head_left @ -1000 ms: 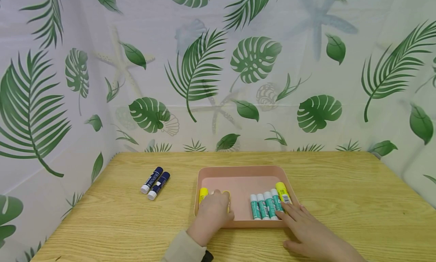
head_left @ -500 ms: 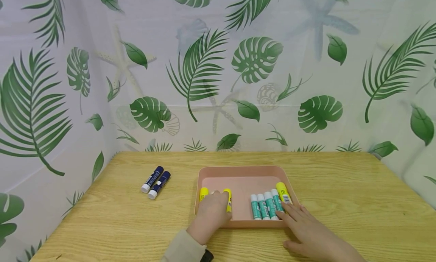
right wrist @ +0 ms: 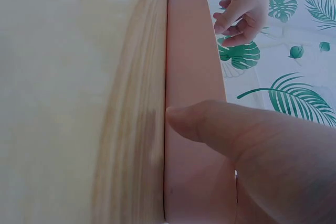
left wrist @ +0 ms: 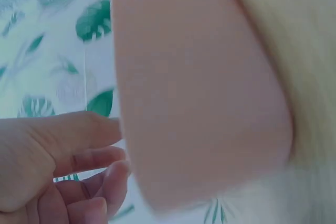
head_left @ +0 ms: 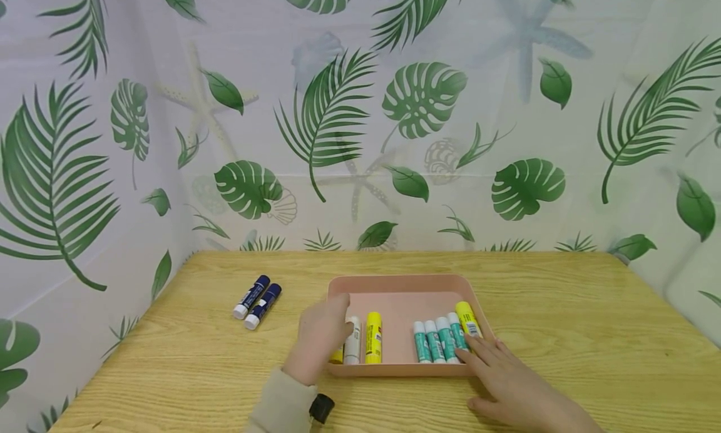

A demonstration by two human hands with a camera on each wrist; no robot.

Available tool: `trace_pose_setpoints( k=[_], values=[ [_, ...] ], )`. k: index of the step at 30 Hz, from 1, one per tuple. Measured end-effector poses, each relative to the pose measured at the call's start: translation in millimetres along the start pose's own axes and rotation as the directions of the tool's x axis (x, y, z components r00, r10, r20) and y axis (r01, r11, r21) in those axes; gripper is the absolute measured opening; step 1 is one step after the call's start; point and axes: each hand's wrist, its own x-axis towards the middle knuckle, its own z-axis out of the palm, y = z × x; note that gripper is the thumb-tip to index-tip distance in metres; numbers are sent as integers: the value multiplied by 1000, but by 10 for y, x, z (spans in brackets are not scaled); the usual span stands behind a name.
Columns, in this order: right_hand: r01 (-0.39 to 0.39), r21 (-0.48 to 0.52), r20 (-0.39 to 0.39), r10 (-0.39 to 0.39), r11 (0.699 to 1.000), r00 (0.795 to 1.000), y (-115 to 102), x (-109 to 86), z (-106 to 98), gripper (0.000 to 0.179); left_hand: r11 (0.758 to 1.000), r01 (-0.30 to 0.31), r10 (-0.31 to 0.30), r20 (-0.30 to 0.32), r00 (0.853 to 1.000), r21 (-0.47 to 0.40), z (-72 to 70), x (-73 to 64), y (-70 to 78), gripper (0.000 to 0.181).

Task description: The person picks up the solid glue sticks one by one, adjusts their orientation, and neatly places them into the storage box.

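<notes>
A pink tray [head_left: 397,283] holds several glue sticks. My left hand [head_left: 320,330] hovers over the tray's left wall, fingers loosely curled with nothing in them; the right wrist view shows this hand [right wrist: 244,11] from the side. Close to it lie a white glue stick [head_left: 352,348], a yellow glue stick [head_left: 373,339] and another yellow one [head_left: 336,356], mostly hidden by the hand. My right hand [head_left: 512,376] rests on the front right corner, its thumb [right wrist: 197,121] against the outer wall. Several teal glue sticks [head_left: 437,342] and a yellow one [head_left: 467,317] lie by its fingertips.
To the tray's left on the wooden table [head_left: 169,370], two dark blue glue sticks [head_left: 263,306] with white ends lie side by side. A white cloth with green leaf prints [head_left: 360,107] hangs behind the table.
My left hand has let go of the yellow glue stick and moved left and up, uncovering it and the white one. The right hand has stayed in place.
</notes>
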Motion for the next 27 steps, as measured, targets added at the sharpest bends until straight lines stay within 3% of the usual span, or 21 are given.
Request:
trace_pose_setpoints(
  k=[4,11,18,27],
  values=[
    [1,2,4,-1,1000,1000,6,5,1,69,996,88,-88,-27,996,-4,-71,63,-217,28],
    [19,1,-10,-19,1000,1000,21,7,12,68,974,224,-226,-42,973,-35,-223,94,-560,33],
    [-15,5,-4,15,1000,1000,0,4,11,69,958,278,-282,-59,958,-65,-294,59,-830,30],
    [13,7,-6,-13,1000,1000,20,16,6,69,940,333,-335,-28,942,-74,-236,68,-1013,32]
  ],
)
